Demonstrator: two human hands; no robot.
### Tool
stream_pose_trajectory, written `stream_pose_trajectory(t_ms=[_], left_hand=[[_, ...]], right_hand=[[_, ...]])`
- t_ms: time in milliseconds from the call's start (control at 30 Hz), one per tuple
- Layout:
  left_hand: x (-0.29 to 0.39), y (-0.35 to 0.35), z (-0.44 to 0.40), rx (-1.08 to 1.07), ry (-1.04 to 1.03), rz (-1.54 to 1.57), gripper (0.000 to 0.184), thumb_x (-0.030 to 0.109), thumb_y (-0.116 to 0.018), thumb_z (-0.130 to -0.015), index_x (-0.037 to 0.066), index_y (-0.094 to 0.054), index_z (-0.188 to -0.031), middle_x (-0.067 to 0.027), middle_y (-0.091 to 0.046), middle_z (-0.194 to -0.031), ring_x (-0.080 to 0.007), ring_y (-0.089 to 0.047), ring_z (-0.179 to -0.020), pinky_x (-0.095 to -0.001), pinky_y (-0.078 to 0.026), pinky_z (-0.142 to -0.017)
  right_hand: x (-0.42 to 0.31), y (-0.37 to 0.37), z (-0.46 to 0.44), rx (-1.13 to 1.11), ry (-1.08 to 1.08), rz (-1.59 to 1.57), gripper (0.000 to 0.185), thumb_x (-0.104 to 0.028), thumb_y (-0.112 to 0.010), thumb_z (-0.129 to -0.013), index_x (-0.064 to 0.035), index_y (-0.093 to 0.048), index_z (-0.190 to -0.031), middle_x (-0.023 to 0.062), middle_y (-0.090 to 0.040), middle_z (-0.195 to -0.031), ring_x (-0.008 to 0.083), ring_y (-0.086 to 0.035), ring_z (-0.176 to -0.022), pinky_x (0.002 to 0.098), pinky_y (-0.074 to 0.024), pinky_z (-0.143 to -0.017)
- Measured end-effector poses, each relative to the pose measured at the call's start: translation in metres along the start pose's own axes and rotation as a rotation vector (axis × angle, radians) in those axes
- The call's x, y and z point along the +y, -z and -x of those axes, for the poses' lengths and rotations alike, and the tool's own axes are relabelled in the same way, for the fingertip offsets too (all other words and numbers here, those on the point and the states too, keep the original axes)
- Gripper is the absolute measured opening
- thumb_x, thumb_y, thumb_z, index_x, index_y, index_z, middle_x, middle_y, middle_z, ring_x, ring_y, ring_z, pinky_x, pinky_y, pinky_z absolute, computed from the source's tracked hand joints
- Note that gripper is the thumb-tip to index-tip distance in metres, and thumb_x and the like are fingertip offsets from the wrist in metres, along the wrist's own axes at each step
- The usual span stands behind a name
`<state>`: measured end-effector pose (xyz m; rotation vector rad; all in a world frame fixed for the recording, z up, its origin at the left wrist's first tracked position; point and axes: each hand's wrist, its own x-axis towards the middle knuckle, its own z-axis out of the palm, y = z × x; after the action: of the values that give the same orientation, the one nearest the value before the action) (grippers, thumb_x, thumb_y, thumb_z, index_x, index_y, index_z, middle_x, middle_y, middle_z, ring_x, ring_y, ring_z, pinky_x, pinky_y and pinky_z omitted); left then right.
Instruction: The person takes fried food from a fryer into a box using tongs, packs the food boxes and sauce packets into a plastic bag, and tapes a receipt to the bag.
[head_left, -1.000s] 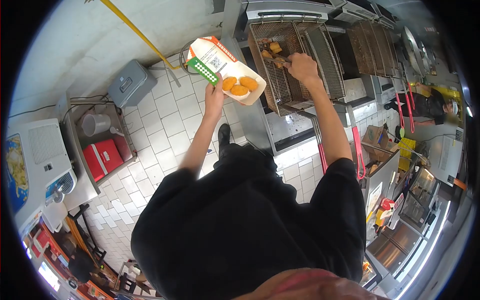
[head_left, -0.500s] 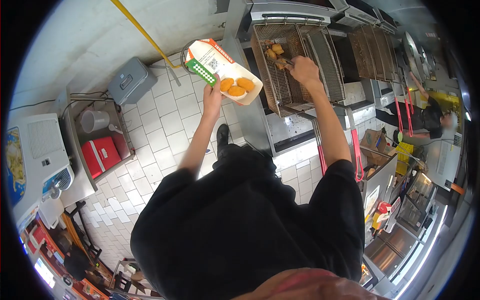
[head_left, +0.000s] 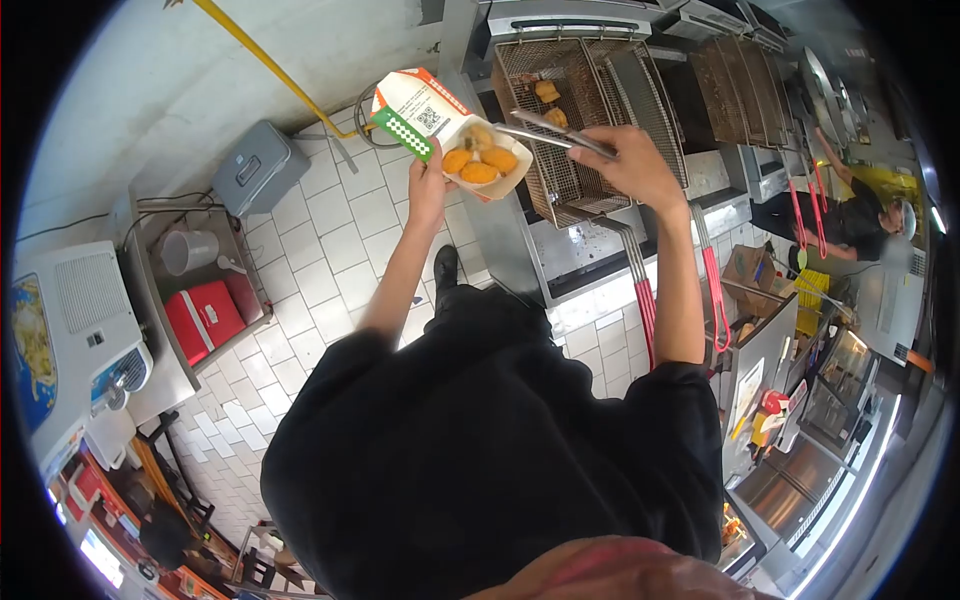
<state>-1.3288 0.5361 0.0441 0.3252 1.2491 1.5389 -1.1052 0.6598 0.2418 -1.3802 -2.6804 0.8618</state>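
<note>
My left hand (head_left: 427, 185) grips an open printed cardboard box (head_left: 508, 182) by its green side. Inside lie several orange nuggets (head_left: 480, 172), and one more piece (head_left: 478, 138), blurred, is at the box's upper part. My right hand (head_left: 632, 168) is closed on metal tongs (head_left: 560, 135), whose tips reach leftward to the box's edge; whether they touch the blurred piece I cannot tell. Under and above the tongs, a few fried pieces (head_left: 546, 91) rest in a wire fryer basket (head_left: 585, 180).
Other wire baskets (head_left: 745, 90) with red handles (head_left: 712, 290) are at the right. A co-worker (head_left: 860, 220) is at far right with an arm raised. A grey cooler box (head_left: 260, 168) and a red box (head_left: 203, 318) stand left, over tiled floor (head_left: 345, 240).
The right hand has drawn back, and the tongs now point left from over the basket to the box. A blurred piece has appeared in the box, and fewer pieces show in the basket.
</note>
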Motion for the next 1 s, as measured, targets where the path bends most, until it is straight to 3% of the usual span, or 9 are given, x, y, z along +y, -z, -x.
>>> stream_pose_trajectory(t_ms=[33,233,433,533,567,700,833,1000], left_hand=[[-0.001,0.002,-0.003,-0.006,-0.011,0.022,0.057,0.046,-0.045,-0.105,-0.004,-0.048,-0.134,-0.0154,-0.06,-0.126,-0.0232,-0.064,-0.113,-0.0395,-0.059,-0.087],[0.0,0.006,0.001,0.007,-0.027,0.008,0.061,0.046,-0.046,-0.104,-0.005,-0.042,-0.138,-0.0177,-0.056,-0.132,-0.0268,-0.063,-0.117,-0.0424,-0.059,-0.088],[0.001,0.002,0.011,0.039,-0.049,-0.022,0.059,0.047,-0.046,-0.105,-0.004,-0.047,-0.135,-0.0167,-0.06,-0.127,-0.0249,-0.065,-0.112,-0.0411,-0.059,-0.087],[0.002,0.002,0.017,0.068,-0.061,-0.008,0.05,0.04,-0.046,-0.106,-0.005,-0.054,-0.126,-0.0168,-0.063,-0.118,-0.0233,-0.068,-0.105,-0.0384,-0.06,-0.084],[0.0,0.005,0.016,0.066,-0.063,-0.003,0.05,0.04,-0.046,-0.106,-0.005,-0.054,-0.126,-0.0168,-0.063,-0.118,-0.0233,-0.068,-0.105,-0.0384,-0.06,-0.085],[-0.001,0.008,0.02,0.061,-0.061,0.005,0.049,0.04,-0.047,-0.106,-0.004,-0.054,-0.126,-0.0167,-0.063,-0.118,-0.0234,-0.068,-0.104,-0.0388,-0.059,-0.086],[-0.001,0.006,0.019,0.065,-0.048,0.013,0.05,0.04,-0.047,-0.105,-0.004,-0.054,-0.127,-0.0164,-0.063,-0.118,-0.0235,-0.068,-0.104,-0.0393,-0.059,-0.087],[-0.006,0.007,0.011,0.053,-0.038,-0.008,0.049,0.04,-0.047,-0.105,-0.003,-0.055,-0.126,-0.0153,-0.064,-0.117,-0.0225,-0.068,-0.102,-0.0376,-0.059,-0.085]], right_hand=[[0.001,0.006,0.002,0.031,-0.094,-0.01,0.036,-0.037,-0.074,-0.085,-0.0071,-0.076,-0.105,0.0178,-0.07,-0.084,0.0324,-0.069,-0.08,0.0413,-0.0523,-0.074],[0.042,-0.022,-0.039,0.102,-0.254,0.512,0.04,-0.037,-0.075,-0.084,-0.0014,-0.071,-0.102,0.0208,-0.071,-0.103,0.0363,-0.071,-0.098,0.045,-0.0572,-0.085],[0.069,-0.07,-0.085,0.015,-0.236,0.676,0.024,-0.019,-0.063,-0.089,-0.0025,-0.07,-0.104,0.0195,-0.071,-0.104,0.035,-0.071,-0.099,0.0449,-0.0587,-0.083],[0.074,-0.073,-0.088,0.009,-0.216,0.695,0.022,-0.013,-0.058,-0.089,-0.0027,-0.07,-0.105,0.0188,-0.071,-0.105,0.0347,-0.071,-0.1,0.0449,-0.0586,-0.083],[0.074,-0.069,-0.088,-0.005,-0.224,0.699,0.024,-0.019,-0.062,-0.09,-0.0024,-0.07,-0.105,0.019,-0.071,-0.105,0.0353,-0.071,-0.1,0.0448,-0.0586,-0.083],[0.073,-0.044,-0.075,0.08,-0.254,0.581,0.038,-0.036,-0.071,-0.088,-0.0024,-0.072,-0.105,0.022,-0.071,-0.103,0.0393,-0.068,-0.103,0.0492,-0.0551,-0.088],[0.067,-0.009,-0.055,0.098,-0.213,0.437,0.029,-0.034,-0.07,-0.088,-0.0108,-0.076,-0.104,0.0193,-0.072,-0.099,0.0358,-0.07,-0.099,0.0464,-0.0547,-0.087],[0.018,0.025,-0.016,-0.01,-0.071,0.119,0.036,-0.034,-0.072,-0.087,-0.0038,-0.075,-0.106,0.0174,-0.071,-0.082,0.0303,-0.069,-0.082,0.0391,-0.0505,-0.077]])
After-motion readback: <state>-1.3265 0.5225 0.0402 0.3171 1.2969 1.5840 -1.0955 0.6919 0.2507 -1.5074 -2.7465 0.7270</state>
